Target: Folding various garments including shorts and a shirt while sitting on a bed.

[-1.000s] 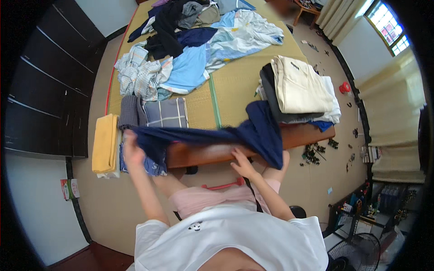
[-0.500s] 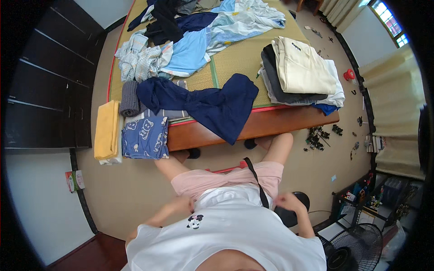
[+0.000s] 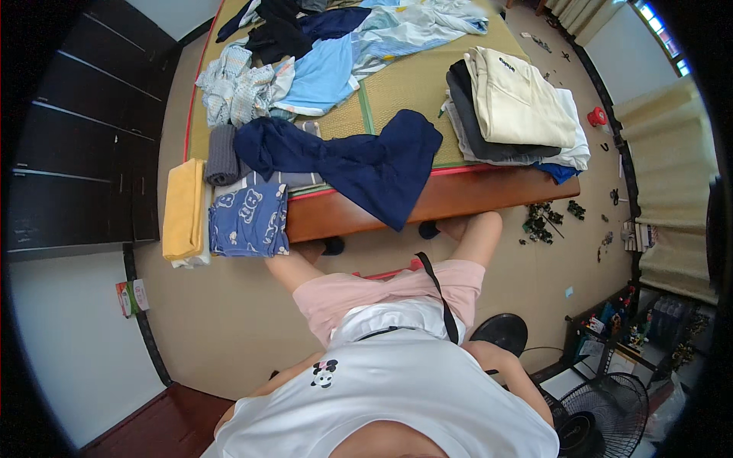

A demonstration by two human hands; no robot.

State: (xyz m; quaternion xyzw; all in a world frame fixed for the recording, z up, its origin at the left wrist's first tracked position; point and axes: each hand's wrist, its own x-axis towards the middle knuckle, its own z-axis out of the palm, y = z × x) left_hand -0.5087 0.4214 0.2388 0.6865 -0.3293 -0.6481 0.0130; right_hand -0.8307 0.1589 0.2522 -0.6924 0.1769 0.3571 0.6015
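My right hand [image 3: 482, 353] is at my right hip, at the edge of my white T-shirt [image 3: 382, 374]; its fingers are hidden. On the left, my forearm [image 3: 294, 372] goes in beside the shirt, and the hand's fingers are out of sight behind the cloth. A black strap [image 3: 439, 294] hangs over my pink shorts [image 3: 466, 286]. In front of me, a navy blue garment [image 3: 347, 168] lies spread across the bed edge, its lower part hanging over the wooden frame [image 3: 458, 197].
Left on the bed are folded yellow cloth [image 3: 183, 206], blue bear-print cloth [image 3: 248, 221] and a grey roll [image 3: 223, 155]. A folded stack topped by a cream garment [image 3: 519, 99] stands right. Loose clothes [image 3: 321, 72] lie behind. A fan [image 3: 603, 416] stands lower right.
Both hands have drawn back along my sides, and the shirt now hides more of them. The view has shifted slightly. The clothes on the bed have not moved.
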